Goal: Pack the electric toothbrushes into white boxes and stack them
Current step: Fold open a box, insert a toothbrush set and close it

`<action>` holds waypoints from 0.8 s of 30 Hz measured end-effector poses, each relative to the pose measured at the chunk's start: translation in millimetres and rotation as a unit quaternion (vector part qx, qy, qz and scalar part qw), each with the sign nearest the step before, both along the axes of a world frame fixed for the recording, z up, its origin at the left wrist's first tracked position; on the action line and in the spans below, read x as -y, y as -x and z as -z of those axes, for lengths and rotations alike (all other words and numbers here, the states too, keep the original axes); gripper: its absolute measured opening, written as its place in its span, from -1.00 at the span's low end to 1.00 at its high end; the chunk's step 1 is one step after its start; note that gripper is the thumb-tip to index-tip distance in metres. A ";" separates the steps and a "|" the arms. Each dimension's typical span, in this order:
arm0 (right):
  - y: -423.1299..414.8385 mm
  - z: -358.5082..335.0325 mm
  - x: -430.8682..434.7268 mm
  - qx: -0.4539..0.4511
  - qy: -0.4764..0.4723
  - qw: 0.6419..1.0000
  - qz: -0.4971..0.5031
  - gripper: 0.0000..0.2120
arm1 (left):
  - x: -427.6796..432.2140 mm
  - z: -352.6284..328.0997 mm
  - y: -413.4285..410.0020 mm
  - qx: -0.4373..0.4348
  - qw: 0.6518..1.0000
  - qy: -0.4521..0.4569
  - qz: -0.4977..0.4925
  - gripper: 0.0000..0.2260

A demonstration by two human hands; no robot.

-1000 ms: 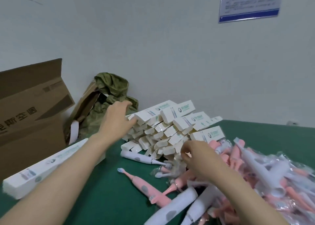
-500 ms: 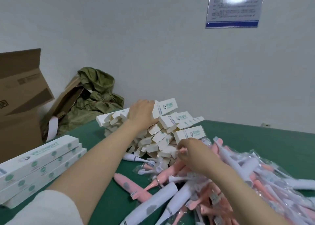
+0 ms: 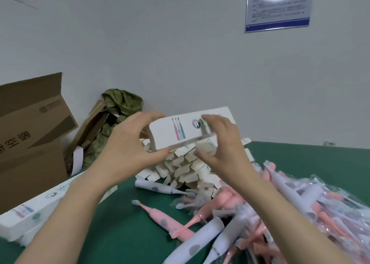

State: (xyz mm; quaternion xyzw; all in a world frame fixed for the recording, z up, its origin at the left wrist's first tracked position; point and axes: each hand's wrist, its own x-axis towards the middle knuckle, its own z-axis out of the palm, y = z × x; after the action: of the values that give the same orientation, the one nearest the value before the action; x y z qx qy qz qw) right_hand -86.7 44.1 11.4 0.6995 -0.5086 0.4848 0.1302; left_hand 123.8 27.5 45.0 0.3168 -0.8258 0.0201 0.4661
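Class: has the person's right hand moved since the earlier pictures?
Yes. The right hand rose from the pink-and-white toothbrush pile to the white cardboard box.

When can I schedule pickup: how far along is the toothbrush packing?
Looks done: a few long white printed boxes stacked at left. In hand: left hand and right hand grip one white cardboard box. Left: heap of pink and white toothbrushes and pile of open white boxes.

Green tabletop (image 3: 128,235) carries a box pile (image 3: 186,169). Right of the pile sprawls a toothbrush heap (image 3: 296,209); just in front lie a white brush (image 3: 158,188) and a pink brush (image 3: 160,218); well left, stacked boxes (image 3: 30,217).
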 end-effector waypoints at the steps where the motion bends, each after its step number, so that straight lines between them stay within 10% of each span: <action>1: -6.7 -1.3 1.5 -0.031 0.010 0.999 0.006 -0.31 | -6.4 -3.1 -2.4 0.018 1.000 0.000 0.016 -0.49; 13: -48.6 2.2 -0.9 0.156 -0.099 0.968 -0.170 -0.78 | -9.8 -3.8 35.6 -0.104 0.969 -0.067 0.212 -0.59; 18: -21.4 0.9 -1.0 0.207 -0.167 0.947 -0.178 -0.69 | 1.0 10.6 47.6 -0.115 0.986 -0.019 0.116 -0.62; 22: -8.3 -6.7 2.2 0.447 -0.135 0.835 -0.290 -0.69 | 11.5 23.0 65.0 -0.092 0.995 0.010 0.027 -0.63; 24: -9.6 -4.1 2.5 0.429 -0.147 0.842 -0.292 -0.62 | 15.2 29.6 74.0 -0.106 0.994 0.007 0.005 -0.64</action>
State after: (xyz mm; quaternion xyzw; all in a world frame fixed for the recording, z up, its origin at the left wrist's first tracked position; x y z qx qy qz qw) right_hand -77.1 41.6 15.5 0.5486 -0.3512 0.6716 -0.3532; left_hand 49.8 12.3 15.3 0.3095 -0.7730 -0.0100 0.5537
